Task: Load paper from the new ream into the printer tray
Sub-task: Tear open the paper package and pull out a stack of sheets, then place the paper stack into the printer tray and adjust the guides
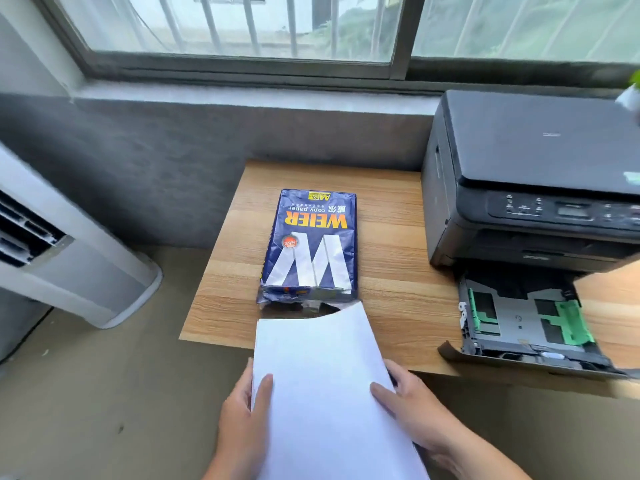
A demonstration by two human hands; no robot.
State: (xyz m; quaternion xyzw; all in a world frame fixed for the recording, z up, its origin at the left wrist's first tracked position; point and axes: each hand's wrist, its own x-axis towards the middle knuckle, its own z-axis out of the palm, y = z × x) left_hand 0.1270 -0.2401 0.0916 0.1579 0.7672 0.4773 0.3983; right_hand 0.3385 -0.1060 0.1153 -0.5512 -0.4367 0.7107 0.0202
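Wooden desk (398, 237); left hand (239, 427), right hand (412, 414) grip paper stack (325, 393) edges, thumbs on top.

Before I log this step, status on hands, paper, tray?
Both hands, left hand and right hand, gripping paper stack. Tray open, empty. Path clear.

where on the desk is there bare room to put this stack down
Bare wood lies between the ream and the printer, running forward to the desk front edge left of the open tray. A strip behind the ream is free too. The right end is crowded.
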